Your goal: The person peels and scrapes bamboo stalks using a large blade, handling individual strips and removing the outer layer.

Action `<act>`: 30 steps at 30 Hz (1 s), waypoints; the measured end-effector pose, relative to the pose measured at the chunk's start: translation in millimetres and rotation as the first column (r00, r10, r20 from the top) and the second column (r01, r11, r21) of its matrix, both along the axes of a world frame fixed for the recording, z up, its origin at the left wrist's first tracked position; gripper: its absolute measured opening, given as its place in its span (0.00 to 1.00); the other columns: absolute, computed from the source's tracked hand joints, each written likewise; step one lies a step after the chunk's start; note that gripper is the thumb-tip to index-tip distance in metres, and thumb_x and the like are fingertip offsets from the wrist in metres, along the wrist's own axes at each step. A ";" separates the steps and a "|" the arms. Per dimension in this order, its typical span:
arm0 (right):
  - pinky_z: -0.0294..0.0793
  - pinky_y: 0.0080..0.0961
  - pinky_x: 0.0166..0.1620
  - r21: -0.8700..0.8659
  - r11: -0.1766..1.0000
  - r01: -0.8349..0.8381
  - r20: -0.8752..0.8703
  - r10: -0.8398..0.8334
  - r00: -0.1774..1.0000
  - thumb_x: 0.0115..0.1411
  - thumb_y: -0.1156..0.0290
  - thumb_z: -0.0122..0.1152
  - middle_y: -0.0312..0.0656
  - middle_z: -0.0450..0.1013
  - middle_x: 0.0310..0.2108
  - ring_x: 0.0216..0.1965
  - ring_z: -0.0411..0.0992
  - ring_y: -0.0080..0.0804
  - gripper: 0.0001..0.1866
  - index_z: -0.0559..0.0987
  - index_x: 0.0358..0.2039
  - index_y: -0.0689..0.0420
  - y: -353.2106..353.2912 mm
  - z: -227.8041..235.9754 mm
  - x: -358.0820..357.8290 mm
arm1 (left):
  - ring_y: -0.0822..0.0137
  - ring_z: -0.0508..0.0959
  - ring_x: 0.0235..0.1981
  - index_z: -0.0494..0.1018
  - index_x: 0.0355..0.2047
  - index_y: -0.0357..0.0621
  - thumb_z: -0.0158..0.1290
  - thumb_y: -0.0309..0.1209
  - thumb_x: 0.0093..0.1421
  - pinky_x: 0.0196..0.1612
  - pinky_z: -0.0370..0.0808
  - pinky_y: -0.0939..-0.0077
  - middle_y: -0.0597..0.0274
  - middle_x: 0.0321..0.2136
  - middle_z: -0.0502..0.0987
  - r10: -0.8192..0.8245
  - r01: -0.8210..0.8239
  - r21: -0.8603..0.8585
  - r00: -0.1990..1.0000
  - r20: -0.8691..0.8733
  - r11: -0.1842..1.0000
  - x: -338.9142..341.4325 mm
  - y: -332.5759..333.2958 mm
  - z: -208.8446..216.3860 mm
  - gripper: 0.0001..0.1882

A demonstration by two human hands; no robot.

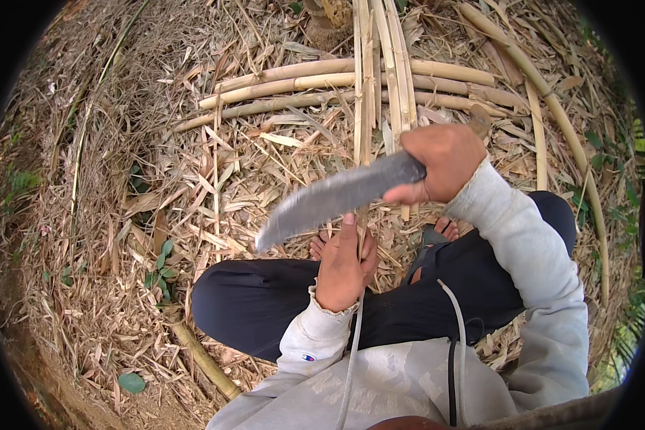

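Head view: R hand (444, 163) has its grip closed round the handle (481, 122) of the machete (340, 197), slanted near L hand (342, 269), whose grip looks closed on a thin bamboo strip (362, 233). Machete prob. heavy, stiff, w/ sharp edge: hold by handle only. Strip prob. light, springy, maybe splintery; pinch it flat.

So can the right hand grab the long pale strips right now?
Probably not: the right hand is already closed around the big knife. The long pale strips look close enough, and their far part lies uncovered, so only that full hand seems in the way.
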State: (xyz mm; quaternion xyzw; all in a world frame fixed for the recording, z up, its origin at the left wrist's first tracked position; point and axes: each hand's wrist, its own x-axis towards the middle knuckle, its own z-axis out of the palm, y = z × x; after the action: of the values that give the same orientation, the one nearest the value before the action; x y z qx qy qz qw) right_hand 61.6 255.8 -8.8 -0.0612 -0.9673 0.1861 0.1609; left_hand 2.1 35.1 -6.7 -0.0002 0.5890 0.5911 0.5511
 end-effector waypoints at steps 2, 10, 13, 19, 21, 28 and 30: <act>0.73 0.40 0.29 -0.215 0.910 0.355 0.180 -0.320 0.930 0.54 0.26 0.43 0.49 0.72 0.17 0.23 0.74 0.50 0.43 0.75 0.17 0.61 30.7 6.6 -5.0 | 0.76 0.50 0.05 0.56 0.21 0.46 0.26 0.52 0.71 0.07 0.48 0.80 0.69 0.08 0.53 0.006 -0.009 0.044 0.997 0.072 0.999 -0.9 2.6 1.2 0.28; 0.76 0.42 0.32 0.023 0.996 -0.084 0.204 0.078 0.976 0.53 0.24 0.41 0.47 0.73 0.17 0.24 0.76 0.48 0.44 0.76 0.19 0.60 -28.9 17.8 -1.6 | 0.76 0.52 0.05 0.58 0.22 0.45 0.27 0.49 0.71 0.07 0.50 0.81 0.69 0.08 0.55 -0.029 0.012 -0.089 0.981 -0.193 0.996 2.2 -0.8 -6.2 0.26; 0.75 0.41 0.33 -0.075 0.926 0.369 0.107 -0.361 0.927 0.54 0.24 0.41 0.48 0.72 0.16 0.24 0.75 0.49 0.44 0.75 0.17 0.60 20.0 -3.2 -12.0 | 0.77 0.54 0.05 0.60 0.21 0.45 0.28 0.51 0.71 0.07 0.52 0.82 0.69 0.08 0.56 -0.015 0.014 -0.012 0.985 -0.174 1.000 0.0 -8.6 -9.2 0.28; 0.60 0.29 0.24 -0.523 0.716 0.461 0.122 -0.473 0.873 0.59 0.27 0.36 0.38 0.58 0.10 0.16 0.56 0.29 0.45 0.72 0.15 0.62 46.8 -0.3 -9.2 | 0.78 0.58 0.07 0.62 0.21 0.44 0.34 0.50 0.71 0.11 0.55 0.82 0.69 0.09 0.62 0.004 -0.013 -0.052 0.982 -0.186 0.999 -0.1 2.6 -3.8 0.27; 0.59 0.29 0.25 -0.728 0.617 0.298 0.058 -0.377 0.924 0.59 0.28 0.40 0.34 0.58 0.10 0.17 0.57 0.25 0.43 0.74 0.17 0.62 24.9 3.3 -9.2 | 0.78 0.59 0.07 0.62 0.22 0.44 0.34 0.50 0.71 0.10 0.55 0.82 0.69 0.10 0.63 0.001 -0.010 -0.048 0.982 -0.188 0.999 2.5 2.9 -2.5 0.27; 0.56 0.16 0.17 -0.873 0.369 0.318 0.161 -0.397 0.903 0.55 0.50 0.67 0.24 0.60 0.12 0.12 0.57 0.12 0.22 0.79 0.28 0.60 13.6 26.4 -13.3 | 0.78 0.62 0.07 0.65 0.25 0.41 0.34 0.47 0.72 0.11 0.59 0.84 0.67 0.12 0.66 -0.045 0.051 0.018 0.970 -0.239 0.999 4.9 0.8 3.9 0.25; 0.58 0.17 0.17 -0.905 0.300 0.302 0.184 -0.362 0.914 0.55 0.50 0.67 0.24 0.60 0.11 0.12 0.58 0.13 0.22 0.79 0.28 0.60 17.0 25.9 -12.2 | 0.78 0.63 0.07 0.66 0.25 0.41 0.34 0.46 0.72 0.11 0.60 0.84 0.67 0.12 0.67 -0.050 0.055 0.014 0.966 -0.254 0.998 5.8 1.5 4.4 0.25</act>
State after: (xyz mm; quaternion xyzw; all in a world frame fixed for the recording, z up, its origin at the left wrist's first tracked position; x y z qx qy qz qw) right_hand 49.4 272.8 17.1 -0.3328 -0.6591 0.6551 0.1604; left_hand 7.8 36.6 -2.3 0.0968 0.6480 0.5776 0.4869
